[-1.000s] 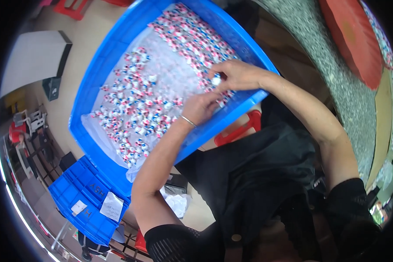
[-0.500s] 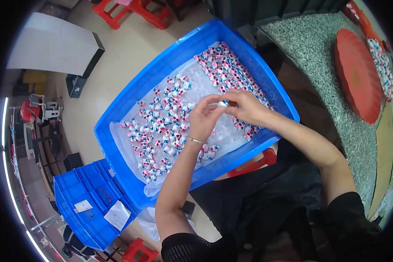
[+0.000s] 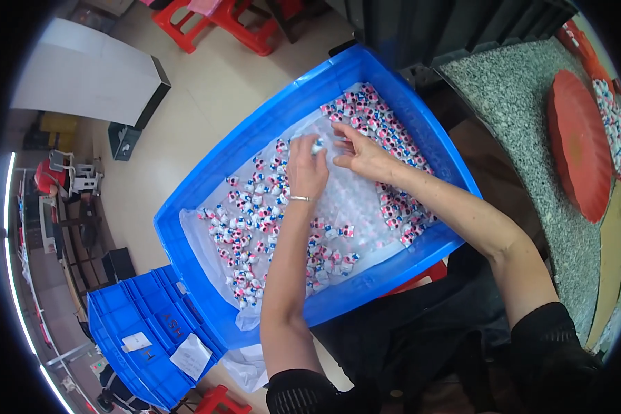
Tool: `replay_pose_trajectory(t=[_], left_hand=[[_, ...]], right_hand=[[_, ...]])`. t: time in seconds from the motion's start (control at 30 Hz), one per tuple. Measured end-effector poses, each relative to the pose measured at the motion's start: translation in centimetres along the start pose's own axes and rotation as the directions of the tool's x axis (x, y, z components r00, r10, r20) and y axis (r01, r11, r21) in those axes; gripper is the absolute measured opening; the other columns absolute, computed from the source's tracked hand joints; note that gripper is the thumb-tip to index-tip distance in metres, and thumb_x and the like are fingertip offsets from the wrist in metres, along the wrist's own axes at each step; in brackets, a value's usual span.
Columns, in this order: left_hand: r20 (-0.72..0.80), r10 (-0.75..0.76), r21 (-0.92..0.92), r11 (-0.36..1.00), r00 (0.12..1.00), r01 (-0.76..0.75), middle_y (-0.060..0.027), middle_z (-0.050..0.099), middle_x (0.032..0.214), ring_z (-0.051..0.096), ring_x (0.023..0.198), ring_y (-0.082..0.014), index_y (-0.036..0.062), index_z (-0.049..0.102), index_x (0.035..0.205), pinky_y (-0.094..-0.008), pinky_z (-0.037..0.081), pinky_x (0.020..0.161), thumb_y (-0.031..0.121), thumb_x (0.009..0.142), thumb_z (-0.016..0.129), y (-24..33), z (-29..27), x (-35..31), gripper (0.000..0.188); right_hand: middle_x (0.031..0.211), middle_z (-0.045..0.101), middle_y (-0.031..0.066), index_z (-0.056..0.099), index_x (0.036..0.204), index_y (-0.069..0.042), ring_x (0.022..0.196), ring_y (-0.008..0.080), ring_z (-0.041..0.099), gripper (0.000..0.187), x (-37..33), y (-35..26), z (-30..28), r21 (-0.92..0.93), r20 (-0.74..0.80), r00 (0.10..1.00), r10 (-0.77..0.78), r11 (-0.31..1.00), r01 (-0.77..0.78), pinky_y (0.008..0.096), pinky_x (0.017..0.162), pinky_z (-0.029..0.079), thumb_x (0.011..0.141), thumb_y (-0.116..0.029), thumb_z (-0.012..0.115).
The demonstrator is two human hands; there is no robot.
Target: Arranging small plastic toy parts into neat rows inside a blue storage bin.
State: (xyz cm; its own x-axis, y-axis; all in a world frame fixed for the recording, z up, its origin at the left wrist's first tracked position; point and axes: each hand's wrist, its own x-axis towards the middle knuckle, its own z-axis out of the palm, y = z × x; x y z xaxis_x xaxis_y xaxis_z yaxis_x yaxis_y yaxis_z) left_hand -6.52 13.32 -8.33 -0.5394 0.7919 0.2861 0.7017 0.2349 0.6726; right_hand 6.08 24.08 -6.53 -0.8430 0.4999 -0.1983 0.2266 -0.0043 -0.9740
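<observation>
Inside a big blue plastic tub, my left hand is closed, with a small white-and-blue figurine between thumb and fingers. Just to its right, my right hand is open, thumb and fingers apart, and nothing shows in it. Beneath both hands lies a translucent white sheet, with more pink and white shapes showing faintly through it. Loose small figurines in pink, white and blue are scattered over the sheet's left half. Closer rows of the same figurines line the tub's right side.
Right of the tub is a speckled stone counter bearing a red scalloped tray. A black crate stands at the far side. Stacked blue crates sit lower left; red stools stand on the floor beyond.
My hands, together over the sheet before, have come apart. The left has drawn away leftward with the figurine, and the right has opened. The whole view has shifted slightly.
</observation>
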Motion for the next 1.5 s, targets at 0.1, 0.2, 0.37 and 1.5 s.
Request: replay_pose_trajectory(t=[0.1,0.2,0.37,1.5], left_hand=[[-0.051,0.068,0.174,0.983,0.996,-0.058,-0.0143,0.056,0.104,0.063,0.085,-0.0306,0.0053,0.062,0.105,-0.0385,0.053,0.07,0.001,0.076,0.067,-1.2,0.7,2.5,0.029],[-0.077,0.079,0.216,0.975,0.994,-0.061,-0.0148,0.056,0.105,0.063,0.084,-0.033,0.0069,0.063,0.102,-0.0405,0.052,0.069,0.002,0.075,0.068,-2.2,2.3,4.4,0.028],[-0.177,0.098,0.221,0.974,0.979,-0.058,-0.0141,0.058,0.107,0.063,0.081,-0.0335,0.0054,0.064,0.098,-0.0407,0.052,0.069,0.004,0.078,0.065,-3.0,4.7,4.7,0.02],[0.551,0.082,0.524,0.74,0.831,-0.42,-0.0073,0.061,0.098,0.056,0.093,-0.0306,0.0083,0.064,0.095,-0.0395,0.049,0.079,-0.002,0.069,0.066,-2.5,-3.0,5.8,0.028]], right_hand=[[0.134,0.049,0.0176,0.039,0.14,-0.003,0.119,0.0271,0.054,0.064,0.9,-0.5,-0.9,-0.218,-0.032,0.999,-0.011,0.976,0.004,0.036,0.101,0.045,0.082,-0.009,0.066],[0.129,0.051,0.0186,0.046,0.133,-0.001,0.113,0.028,0.058,0.055,1.2,-0.7,-1.8,-0.34,-0.035,0.999,-0.039,0.94,0.025,0.0366,0.097,0.047,0.082,-0.008,0.065],[0.128,0.052,0.0192,0.05,0.128,0.001,0.113,0.03,0.057,0.047,2.3,1.0,-1.6,-0.413,-0.065,0.98,-0.188,0.899,0.146,0.0372,0.095,0.048,0.083,-0.005,0.062],[0.132,0.051,0.0158,0.059,0.118,0.002,0.12,0.0355,0.045,0.043,0.1,1.6,-3.6,-0.751,0.152,0.905,-0.396,0.549,0.367,0.0419,0.105,0.039,0.075,0.001,0.062]])
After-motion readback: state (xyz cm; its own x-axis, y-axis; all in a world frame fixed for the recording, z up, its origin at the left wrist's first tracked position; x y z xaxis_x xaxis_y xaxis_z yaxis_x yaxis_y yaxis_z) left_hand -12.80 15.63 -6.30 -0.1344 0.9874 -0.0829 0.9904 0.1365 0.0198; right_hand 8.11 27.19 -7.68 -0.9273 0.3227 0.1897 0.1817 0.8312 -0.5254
